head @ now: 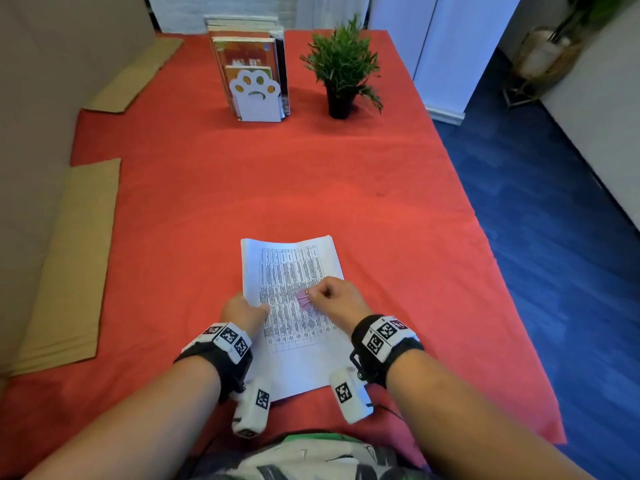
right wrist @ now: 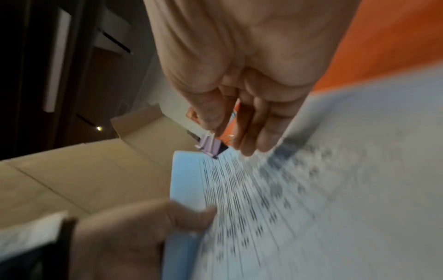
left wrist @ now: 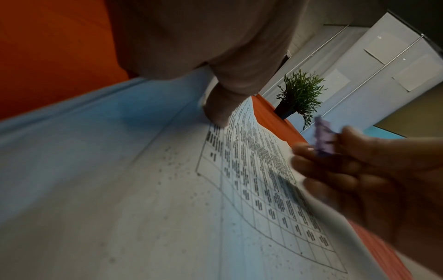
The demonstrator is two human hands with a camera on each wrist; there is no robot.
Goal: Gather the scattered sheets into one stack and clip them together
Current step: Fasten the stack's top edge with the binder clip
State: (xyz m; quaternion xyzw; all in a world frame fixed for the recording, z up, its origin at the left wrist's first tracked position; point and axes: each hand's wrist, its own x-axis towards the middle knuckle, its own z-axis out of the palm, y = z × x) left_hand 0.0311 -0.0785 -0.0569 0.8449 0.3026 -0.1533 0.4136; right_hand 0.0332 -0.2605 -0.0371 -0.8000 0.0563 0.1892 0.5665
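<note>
A stack of printed sheets with a table of text lies on the red tablecloth in front of me. My left hand grips the stack's left edge, thumb on top of the paper. My right hand pinches a small purple binder clip by its wire handles, just above the middle of the sheets. In the right wrist view the purple clip hangs from thumb and forefinger over the paper. The clip is not on the sheets.
A white paw-shaped bookend with books stands at the far middle, with a potted plant to its right. Flat cardboard pieces lie along the left edge. The table's right edge drops to blue floor.
</note>
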